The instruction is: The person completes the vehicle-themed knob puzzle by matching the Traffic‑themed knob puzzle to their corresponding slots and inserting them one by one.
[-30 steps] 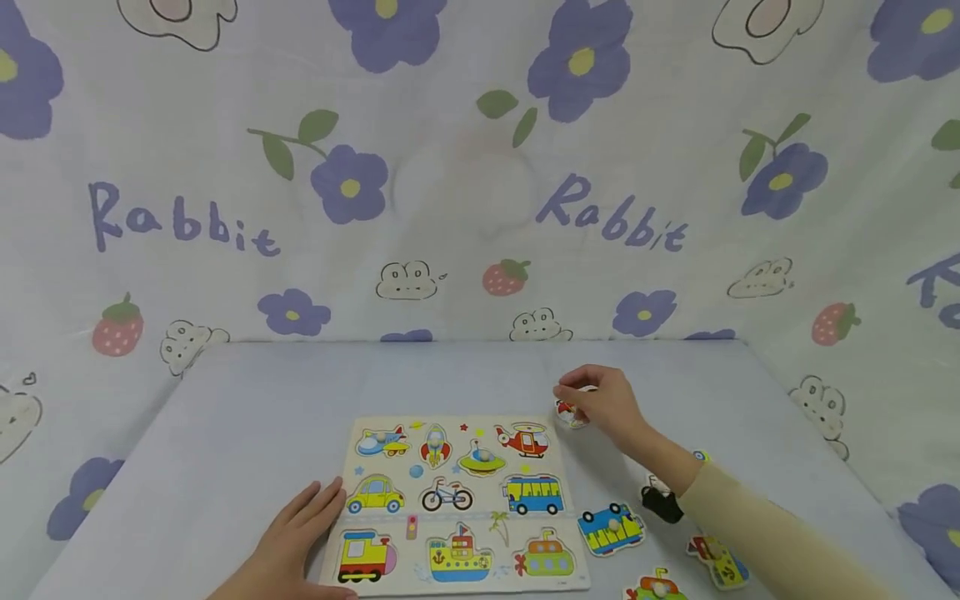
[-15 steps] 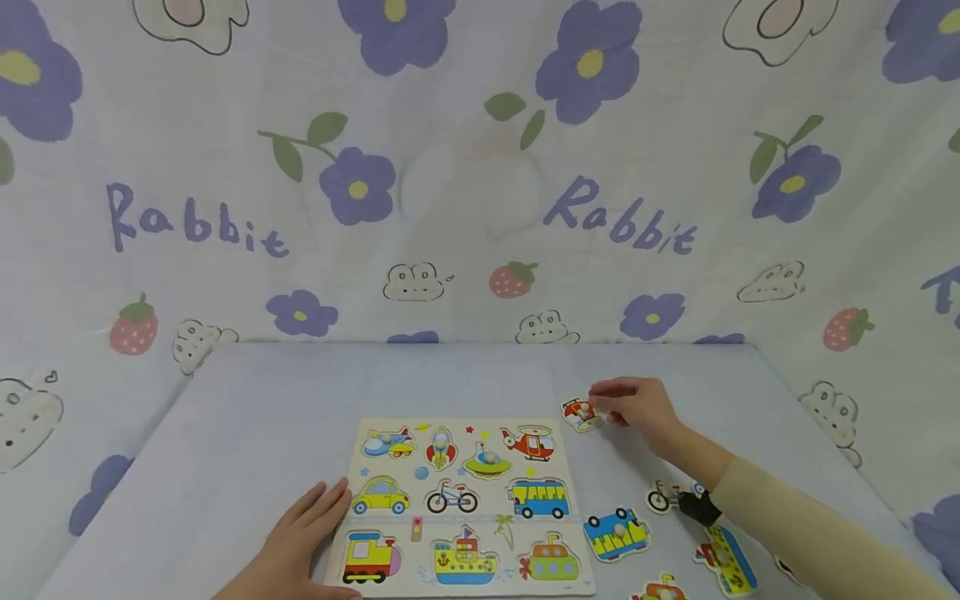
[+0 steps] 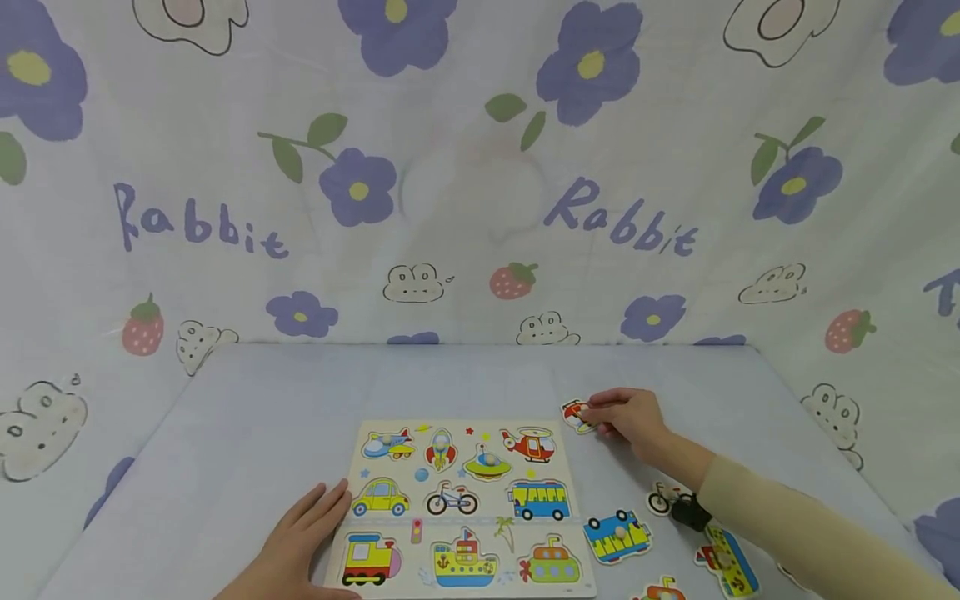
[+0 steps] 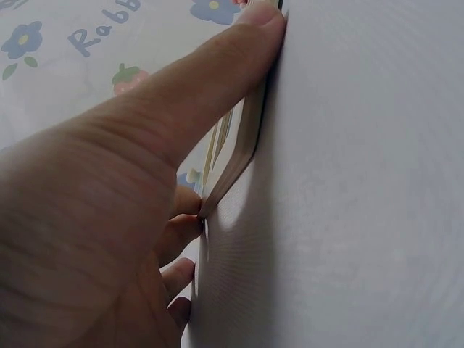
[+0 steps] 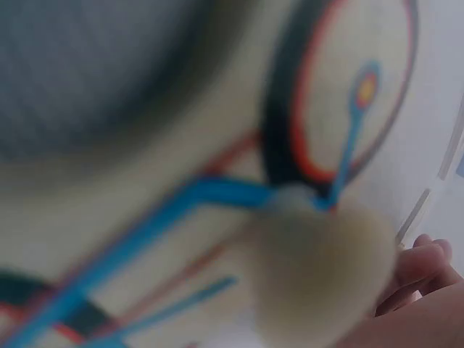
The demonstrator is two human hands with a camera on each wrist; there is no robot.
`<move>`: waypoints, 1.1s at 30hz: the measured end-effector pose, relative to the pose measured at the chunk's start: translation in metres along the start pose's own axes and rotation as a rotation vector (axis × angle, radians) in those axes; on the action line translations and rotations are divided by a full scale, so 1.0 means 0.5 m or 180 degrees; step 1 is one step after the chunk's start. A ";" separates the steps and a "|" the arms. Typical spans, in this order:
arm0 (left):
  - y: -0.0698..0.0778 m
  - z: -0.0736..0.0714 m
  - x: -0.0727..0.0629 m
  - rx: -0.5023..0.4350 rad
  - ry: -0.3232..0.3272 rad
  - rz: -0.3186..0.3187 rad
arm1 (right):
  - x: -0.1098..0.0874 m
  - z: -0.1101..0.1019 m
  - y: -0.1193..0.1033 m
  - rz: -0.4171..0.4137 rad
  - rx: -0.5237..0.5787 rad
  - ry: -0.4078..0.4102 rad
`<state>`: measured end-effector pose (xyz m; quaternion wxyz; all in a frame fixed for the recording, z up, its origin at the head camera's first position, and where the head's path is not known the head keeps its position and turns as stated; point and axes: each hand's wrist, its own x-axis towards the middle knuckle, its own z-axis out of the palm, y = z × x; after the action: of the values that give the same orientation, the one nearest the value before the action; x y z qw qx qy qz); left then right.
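My right hand is over a wooden helicopter puzzle piece, its thumb and fingertips pinching it where the knob was seen earlier. The piece lies upside down beyond the upper right corner of a wooden puzzle board. Beside the board's left edge rests my left hand, fingers fairly straight against it, with the thumb along the near edge. The left wrist view shows that thumb pressed to the board's side. A bicycle piece with a knob fills the right wrist view, blurred; the right fingers appear at its corner.
Right of the board lie a bus piece, a submarine piece, a ship piece and the bicycle piece by the right wrist. The airplane, rocket and UFO slots hold knobbed pieces. A patterned cloth hangs behind the table.
The right hand first drew back to the right from the helicopter piece, then came in over it again with its fingertips. The left hand kept its place at the board; the head view shifted slightly.
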<state>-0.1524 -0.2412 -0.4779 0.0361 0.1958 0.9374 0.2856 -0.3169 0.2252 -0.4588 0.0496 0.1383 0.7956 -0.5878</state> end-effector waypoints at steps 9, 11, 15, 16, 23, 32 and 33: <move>-0.004 0.007 0.000 -0.0012 0.0031 0.0017 | 0.002 0.011 -0.008 -0.0096 -0.0256 0.0156; -0.004 0.007 0.001 -0.0002 0.0029 0.0012 | 0.004 0.013 -0.007 -0.0118 -0.0332 0.0190; -0.004 0.006 0.002 0.0025 0.0035 0.0006 | 0.003 0.017 -0.004 -0.0258 -0.0546 0.0230; -0.004 0.006 0.002 0.0036 0.0035 0.0010 | 0.003 0.018 -0.003 -0.0320 -0.0614 0.0232; -0.003 0.004 0.004 -0.0032 -0.0016 -0.0064 | -0.003 0.027 -0.003 -0.0820 -0.0895 0.0212; -0.004 0.005 0.004 0.0071 -0.0002 -0.0017 | -0.009 0.030 -0.010 -0.1265 -0.1021 0.0124; -0.003 0.005 0.004 0.0066 -0.0001 -0.0025 | -0.009 0.031 -0.011 -0.1304 -0.1043 0.0120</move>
<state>-0.1541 -0.2404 -0.4805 0.0354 0.1926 0.9411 0.2758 -0.3152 0.2082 -0.4572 -0.0636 -0.0246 0.8923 -0.4462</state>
